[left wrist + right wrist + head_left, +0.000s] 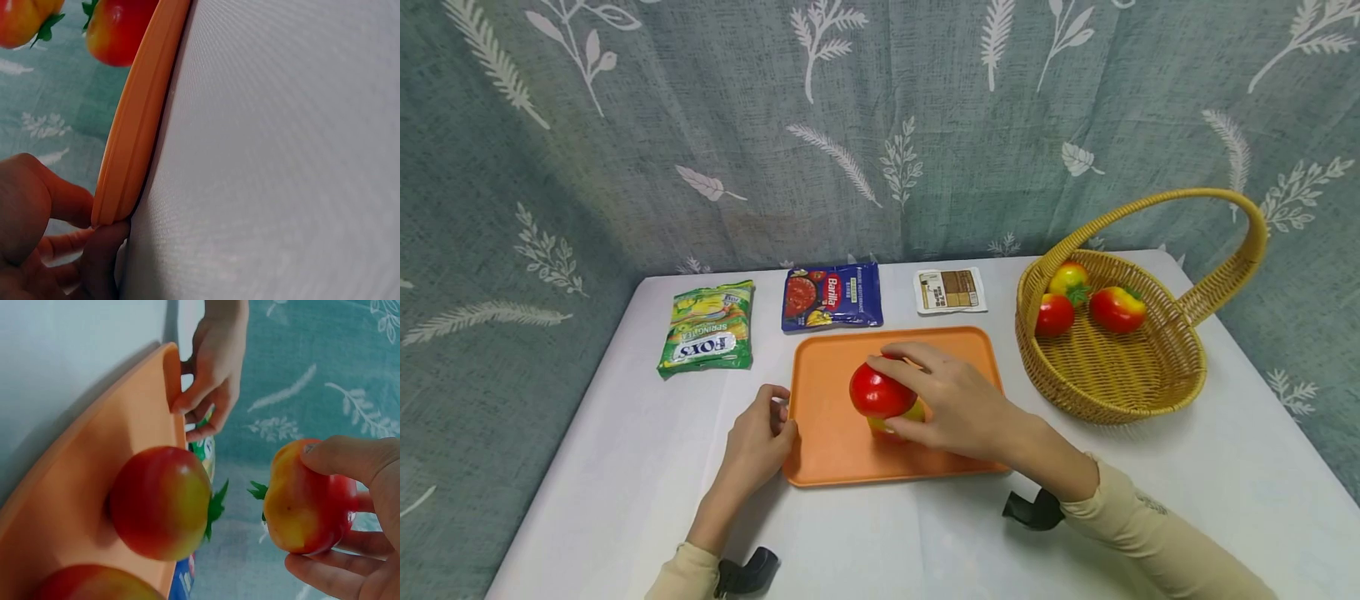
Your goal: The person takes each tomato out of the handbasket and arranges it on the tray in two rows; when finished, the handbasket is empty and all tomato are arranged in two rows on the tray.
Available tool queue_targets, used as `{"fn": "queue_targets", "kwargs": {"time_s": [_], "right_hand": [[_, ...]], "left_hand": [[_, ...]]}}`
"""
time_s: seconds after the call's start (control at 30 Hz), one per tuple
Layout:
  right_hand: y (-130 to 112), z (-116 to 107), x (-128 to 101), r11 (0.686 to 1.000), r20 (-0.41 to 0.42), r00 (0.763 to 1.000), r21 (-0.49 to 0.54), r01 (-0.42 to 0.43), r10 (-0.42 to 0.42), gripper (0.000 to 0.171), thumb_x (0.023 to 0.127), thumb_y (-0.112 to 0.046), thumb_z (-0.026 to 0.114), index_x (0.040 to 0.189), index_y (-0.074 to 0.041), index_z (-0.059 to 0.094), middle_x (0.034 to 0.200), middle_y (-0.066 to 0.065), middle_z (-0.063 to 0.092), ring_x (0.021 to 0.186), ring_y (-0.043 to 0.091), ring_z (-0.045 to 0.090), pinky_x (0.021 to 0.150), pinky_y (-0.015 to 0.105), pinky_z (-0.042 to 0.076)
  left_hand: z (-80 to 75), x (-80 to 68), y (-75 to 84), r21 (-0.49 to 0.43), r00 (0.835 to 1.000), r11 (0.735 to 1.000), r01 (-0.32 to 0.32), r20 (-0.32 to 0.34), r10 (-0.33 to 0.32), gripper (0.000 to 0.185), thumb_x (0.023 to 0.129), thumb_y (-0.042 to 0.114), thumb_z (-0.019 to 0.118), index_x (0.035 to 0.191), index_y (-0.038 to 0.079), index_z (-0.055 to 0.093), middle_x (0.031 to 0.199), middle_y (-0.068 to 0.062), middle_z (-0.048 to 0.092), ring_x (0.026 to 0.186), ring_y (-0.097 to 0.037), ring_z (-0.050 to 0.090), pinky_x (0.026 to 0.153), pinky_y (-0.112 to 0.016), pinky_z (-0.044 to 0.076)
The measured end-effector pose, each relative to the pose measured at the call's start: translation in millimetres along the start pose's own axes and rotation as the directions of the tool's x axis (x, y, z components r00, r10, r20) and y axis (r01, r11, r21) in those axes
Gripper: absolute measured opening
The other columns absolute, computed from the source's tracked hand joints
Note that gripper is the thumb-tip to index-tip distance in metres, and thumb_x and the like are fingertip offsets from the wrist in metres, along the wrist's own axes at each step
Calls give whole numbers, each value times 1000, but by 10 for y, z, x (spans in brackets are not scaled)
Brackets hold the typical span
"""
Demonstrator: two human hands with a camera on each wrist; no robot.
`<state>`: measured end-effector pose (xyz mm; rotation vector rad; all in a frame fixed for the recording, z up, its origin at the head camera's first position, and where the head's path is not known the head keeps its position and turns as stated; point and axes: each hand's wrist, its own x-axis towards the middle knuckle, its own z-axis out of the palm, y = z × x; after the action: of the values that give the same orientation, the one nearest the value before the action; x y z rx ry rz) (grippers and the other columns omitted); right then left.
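Right hand (958, 402) grips a tomato (878, 392), centre frame — left hand (752, 439) pinches the tray (823, 375)!
Looks light, stiff, slick — best cupped round its sides.

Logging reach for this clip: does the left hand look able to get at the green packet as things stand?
Probably yes. The green packet lies just beyond the left hand, with nothing standing between them; the hand would likely only need to leave the orange tray.
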<state>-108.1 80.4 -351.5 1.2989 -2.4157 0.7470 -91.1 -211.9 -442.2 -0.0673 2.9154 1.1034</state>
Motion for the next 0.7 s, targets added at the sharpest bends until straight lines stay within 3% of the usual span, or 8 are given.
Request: {"fn": "queue_targets", "kwargs": {"time_s": [0.37, 0.7], "right_hand": [[-112, 107, 93, 999, 107, 993, 2, -41, 41, 65, 83, -32, 80, 140, -13, 57, 135, 11, 56, 122, 25, 56, 95, 39, 51], [-171, 207, 208, 1000, 132, 991, 12, -16, 15, 63, 83, -31, 80, 140, -12, 57, 135, 10, 57, 123, 23, 55, 93, 33, 52]], "left_hand": [[-9, -7, 1, -7, 1000, 1000, 22, 18, -22, 38, 87, 7, 62, 123, 5, 50, 88, -5, 53, 74, -19, 51, 61, -31, 42], [-29, 0, 15, -24, 999, 999, 29, 26, -29, 40, 87, 7, 64, 124, 5, 50, 89, -6, 54, 75, -19, 52, 61, -28, 45]]}}
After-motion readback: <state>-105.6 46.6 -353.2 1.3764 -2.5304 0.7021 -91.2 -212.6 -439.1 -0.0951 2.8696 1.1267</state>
